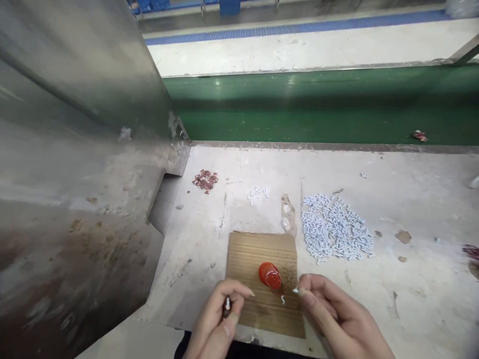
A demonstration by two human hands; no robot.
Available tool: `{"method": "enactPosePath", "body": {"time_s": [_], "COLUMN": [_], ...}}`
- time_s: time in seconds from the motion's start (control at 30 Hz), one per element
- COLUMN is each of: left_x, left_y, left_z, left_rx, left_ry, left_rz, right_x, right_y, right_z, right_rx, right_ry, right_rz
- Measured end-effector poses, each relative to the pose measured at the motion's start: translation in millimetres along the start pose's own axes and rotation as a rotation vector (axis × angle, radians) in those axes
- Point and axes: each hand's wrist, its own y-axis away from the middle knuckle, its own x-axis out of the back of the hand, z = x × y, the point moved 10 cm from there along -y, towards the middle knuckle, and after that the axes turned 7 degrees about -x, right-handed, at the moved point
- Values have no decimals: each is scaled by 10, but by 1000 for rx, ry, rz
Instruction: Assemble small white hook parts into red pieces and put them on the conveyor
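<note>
My left hand, low in the view, is curled around a small dark brown piece with a white mark on top; its exact kind I cannot make out. Between thumb and fingertips, my right hand pinches a tiny white piece. Both hands are over or beside a brown cardboard sheet. On that sheet sits a small red, glossy round dish, and a single squiggly white piece lies just below it. Right of the cardboard spreads a large pile of similar pale squiggly pieces.
Small reddish-brown pieces form a cluster at the left, with a few white squiggles nearby. A stained metal panel rises along the left. Beyond the white worktop runs a green belt with a reddish scrap on it.
</note>
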Motion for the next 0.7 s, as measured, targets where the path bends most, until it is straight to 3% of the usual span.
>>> {"method": "enactPosePath", "body": {"time_s": [0.2, 0.3, 0.4, 0.5, 0.7], "left_x": [512, 659, 645, 569, 545], "left_y": [19, -36, -159, -248, -236], "left_z": [-24, 4, 169, 342, 321], "left_rx": [142, 157, 41, -80, -35], "left_ry": [-468, -619, -717, -648, -581], "left_rz": [107, 102, 65, 76, 105], "right_x": [37, -38, -87, -75, -29], "right_y": [-185, -202, -223, -232, -204], "right_z": [-178, -254, -296, -332, -314], "right_rx": [28, 48, 75, 97, 87], "right_ry": [379, 512, 644, 709, 746], "right_rz": [-164, -198, -212, -198, -215]}}
